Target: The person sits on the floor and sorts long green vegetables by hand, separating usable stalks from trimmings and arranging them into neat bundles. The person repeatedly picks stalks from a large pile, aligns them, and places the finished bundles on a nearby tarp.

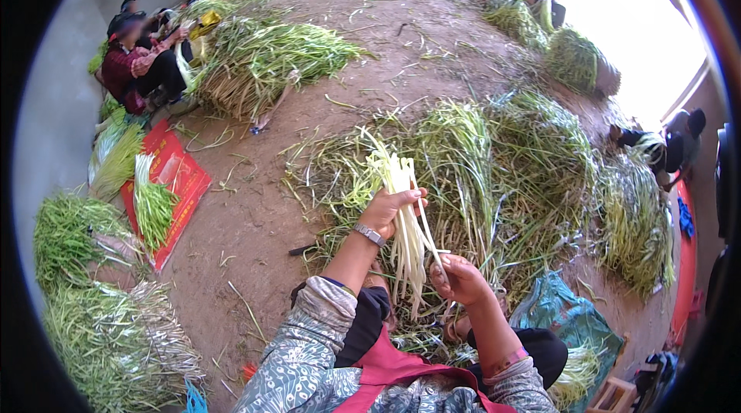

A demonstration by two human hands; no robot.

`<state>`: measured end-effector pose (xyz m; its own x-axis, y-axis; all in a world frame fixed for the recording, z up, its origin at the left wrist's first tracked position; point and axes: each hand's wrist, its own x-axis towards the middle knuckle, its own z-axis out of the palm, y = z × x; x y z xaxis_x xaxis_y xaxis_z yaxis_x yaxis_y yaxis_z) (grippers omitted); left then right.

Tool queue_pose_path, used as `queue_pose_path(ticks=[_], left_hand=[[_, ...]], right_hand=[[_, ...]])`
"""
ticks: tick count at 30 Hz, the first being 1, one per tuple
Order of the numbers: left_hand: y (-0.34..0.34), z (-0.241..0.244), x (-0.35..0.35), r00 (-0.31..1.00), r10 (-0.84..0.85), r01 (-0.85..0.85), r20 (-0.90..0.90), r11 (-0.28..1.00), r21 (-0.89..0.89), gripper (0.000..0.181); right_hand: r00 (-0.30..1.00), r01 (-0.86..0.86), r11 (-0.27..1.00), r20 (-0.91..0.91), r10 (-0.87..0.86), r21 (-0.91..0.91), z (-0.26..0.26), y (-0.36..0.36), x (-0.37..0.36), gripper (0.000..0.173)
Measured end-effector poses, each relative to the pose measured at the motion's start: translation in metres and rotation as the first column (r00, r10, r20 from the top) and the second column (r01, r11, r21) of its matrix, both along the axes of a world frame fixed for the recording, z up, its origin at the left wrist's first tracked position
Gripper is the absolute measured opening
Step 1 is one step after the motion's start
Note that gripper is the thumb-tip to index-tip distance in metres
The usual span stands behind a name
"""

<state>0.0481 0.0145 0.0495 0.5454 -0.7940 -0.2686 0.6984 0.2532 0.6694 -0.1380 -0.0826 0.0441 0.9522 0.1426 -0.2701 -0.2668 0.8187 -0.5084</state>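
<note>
A bunch of pale, long-stemmed garlic chives or similar greens [408,259] is gripped in my left hand [386,211], its whitish stems hanging down and its yellow-green ends pointing away from me. My right hand [460,280] pinches the lower end of a single pale stalk [427,228] that slants up to the bunch. Beneath and beyond both hands spreads a big heap of loose green stalks [463,164]. A metal-banded watch [369,234] circles my left wrist.
A red printed sheet [188,181] at left carries a trimmed bundle [153,204]. More greens [110,343] lie at lower left. A teal woven sack [564,309] and wooden stool [613,395] are at right. Several people sit around, one near a large pile [272,63].
</note>
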Motion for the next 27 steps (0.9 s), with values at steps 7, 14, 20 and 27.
queue_pose_path(ticks=[7,14,20,27], left_hand=[[-0.004,0.001,-0.01,1.0,-0.01,0.011,-0.024,1.0,0.01,0.027],[-0.014,-0.002,-0.03,1.0,-0.009,0.009,-0.016,0.999,0.041,0.023],[-0.017,-0.008,-0.048,1.0,-0.011,0.011,0.012,0.997,0.075,0.013],[-0.016,-0.005,-0.047,0.999,-0.021,0.018,0.034,0.995,0.094,0.014]], right_hand=[[0.988,0.068,0.974,-0.122,-0.096,-0.216,0.011,0.003,-0.008,0.021],[0.912,0.196,0.456,-0.009,-0.409,-0.868,0.027,-0.004,0.009,0.02],[0.863,0.288,0.285,0.119,-0.492,-0.914,0.039,0.004,0.022,0.022],[0.93,0.256,0.571,0.038,-0.364,-0.78,0.017,-0.005,0.006,0.023]])
